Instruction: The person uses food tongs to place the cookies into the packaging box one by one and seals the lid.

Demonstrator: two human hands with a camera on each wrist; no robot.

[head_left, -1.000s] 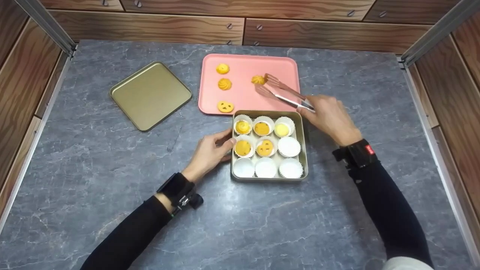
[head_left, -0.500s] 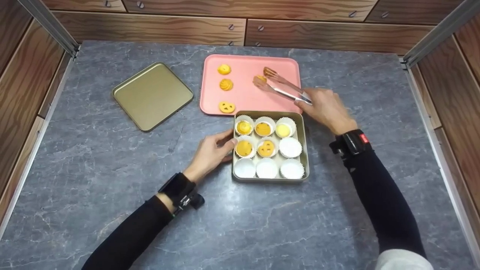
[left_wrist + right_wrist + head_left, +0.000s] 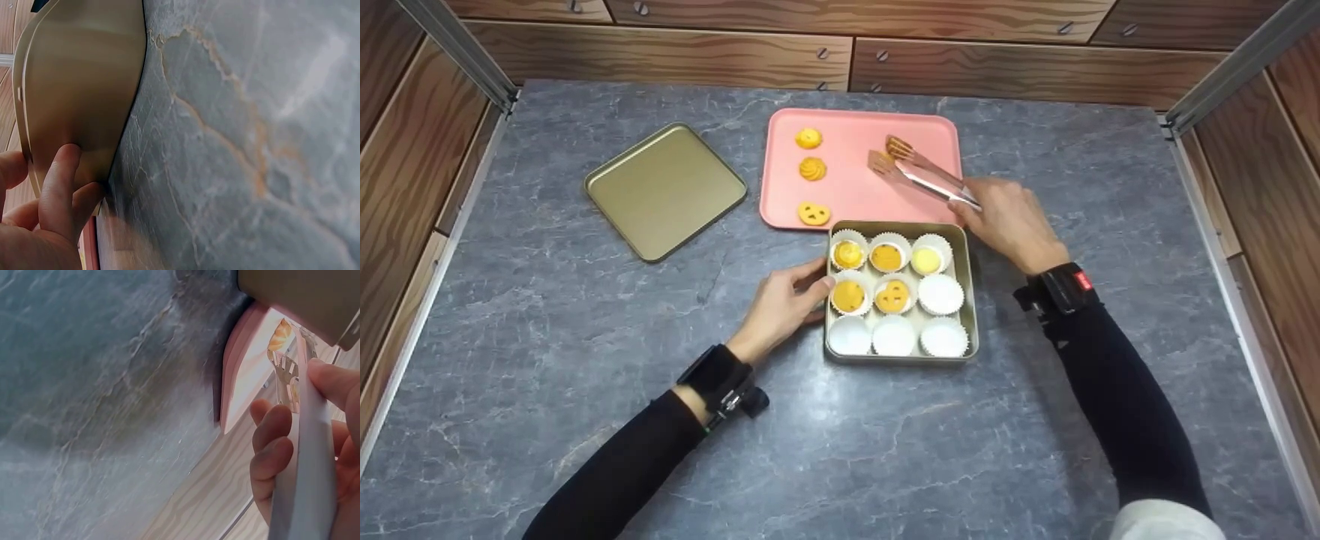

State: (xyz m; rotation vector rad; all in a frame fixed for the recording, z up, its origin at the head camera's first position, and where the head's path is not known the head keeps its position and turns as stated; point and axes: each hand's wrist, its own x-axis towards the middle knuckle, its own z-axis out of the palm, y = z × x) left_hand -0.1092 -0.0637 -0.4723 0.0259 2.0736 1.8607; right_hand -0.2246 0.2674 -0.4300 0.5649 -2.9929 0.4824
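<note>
Right hand (image 3: 1011,225) grips tongs (image 3: 934,187), ends parted around cookie (image 3: 279,336) beyond it, likely light, crumbly, best pinched gently mid-sides; left hand (image 3: 780,304) touches tin (image 3: 900,360).

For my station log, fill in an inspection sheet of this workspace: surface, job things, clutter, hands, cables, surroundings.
Surface: grey, marble-patterned table.
Job things: tin with nine paper cups, food in five; tray with three cookies at left and another cookie at the tips of the tongs; lid left of the tray.
Clutter: nothing seen.
Hands: left hand touches the tin's side; right hand holds the tongs.
Cables: nothing seen.
Surroundings: wood-patterned panels, metal posts.
</note>
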